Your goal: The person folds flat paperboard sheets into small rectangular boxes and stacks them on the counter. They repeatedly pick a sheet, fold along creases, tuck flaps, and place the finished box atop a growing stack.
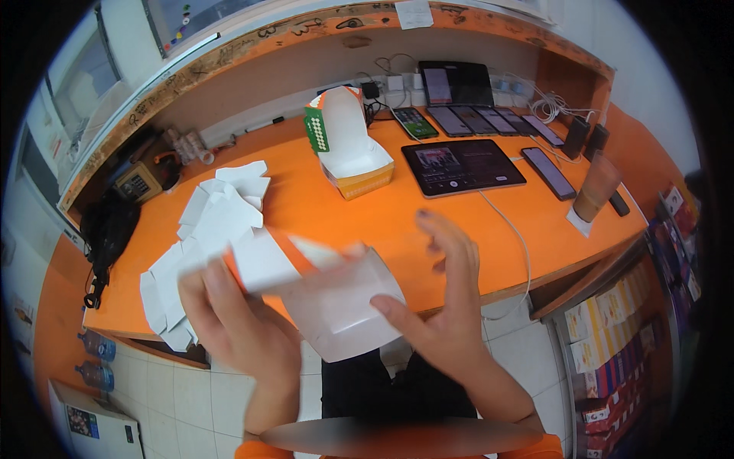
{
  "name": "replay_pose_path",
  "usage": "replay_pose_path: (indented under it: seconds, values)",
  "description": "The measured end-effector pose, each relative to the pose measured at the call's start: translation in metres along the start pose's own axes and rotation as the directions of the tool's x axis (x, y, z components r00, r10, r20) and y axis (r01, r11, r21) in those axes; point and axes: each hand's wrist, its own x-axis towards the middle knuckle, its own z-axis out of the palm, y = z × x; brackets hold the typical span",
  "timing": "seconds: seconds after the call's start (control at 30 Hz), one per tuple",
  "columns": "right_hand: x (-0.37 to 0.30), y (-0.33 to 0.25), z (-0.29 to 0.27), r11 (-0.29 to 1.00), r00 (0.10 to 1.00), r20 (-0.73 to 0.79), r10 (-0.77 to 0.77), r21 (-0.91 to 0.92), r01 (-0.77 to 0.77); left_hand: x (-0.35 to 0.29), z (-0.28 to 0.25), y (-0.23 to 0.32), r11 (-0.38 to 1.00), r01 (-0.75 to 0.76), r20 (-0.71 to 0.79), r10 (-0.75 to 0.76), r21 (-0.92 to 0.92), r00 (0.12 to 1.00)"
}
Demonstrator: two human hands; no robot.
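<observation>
Above the near edge of the table, my left hand [241, 321] is closed around the lid side of a small cardboard food box [344, 310]. The box is white inside, with orange and white on its outer lid, and the lid is blurred by motion. At the box's right wall is my right hand [451, 306], its fingers spread and the thumb at the wall's edge. A finished food box [359, 162] in green, orange and white stands with its lid up farther back. Left of it lies a pile of flat white cardboard blanks [218, 214].
On the orange table [321, 218] are a tablet [462, 168], several phones [549, 173] and a tumbler [596, 191] on a napkin at the right. A black bag [111, 229] lies at the left end. A charging cable [524, 252] hangs over the front edge. Stocked shelves [612, 321] stand right.
</observation>
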Motion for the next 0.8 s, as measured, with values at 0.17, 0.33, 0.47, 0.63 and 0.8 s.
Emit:
replay_pose_path:
  seconds: [0.17,0.33,0.47,0.63,0.8]
  values:
    - [0.039,0.047,0.0,0.699,0.787,0.514,0.342,0.421,-0.578,0.072,0.026,-0.037,0.948,0.243,0.117,-0.223,-0.206,0.968]
    - [0.063,0.064,0.005,0.296,0.727,0.666,0.166,0.67,-0.681,0.097,0.047,-0.075,0.843,0.506,0.257,-0.456,-0.18,0.852]
    - [0.074,0.059,0.0,0.369,0.711,0.681,0.179,0.623,-0.69,0.098,0.047,-0.085,0.744,0.665,0.348,-0.609,-0.058,0.713]
    - [0.06,0.054,0.001,0.546,0.723,0.659,0.206,0.536,-0.644,0.071,0.031,-0.077,0.692,0.722,0.352,-0.679,0.016,0.644]
    - [0.047,0.063,0.017,0.649,0.766,0.594,0.246,0.487,-0.585,0.024,0.001,-0.074,0.679,0.734,0.411,-0.66,-0.031,0.629]
